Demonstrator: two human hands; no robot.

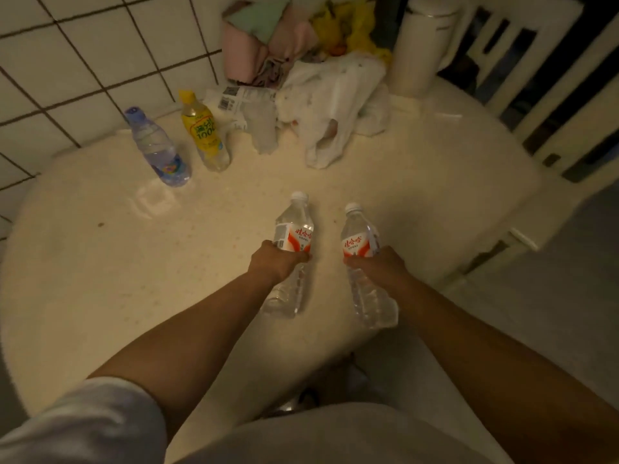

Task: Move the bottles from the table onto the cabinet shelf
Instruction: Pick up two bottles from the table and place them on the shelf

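Nearest, the left hand (279, 262) and the right hand (378, 262) each have their fingers wrapped round the middle of a clear water bottle, the left bottle (293, 236) and the right bottle (360, 242), both upright at the table (100, 262) edge. Lifting both at once risks one slipping, since smooth plastic gives under a squeeze. Beyond the fingers, far left, stand a blue-labelled bottle (157, 149) and a yellow-labelled bottle (204, 132): four bottles altogether, two held, two waiting. The cabinet shelf is not visible.
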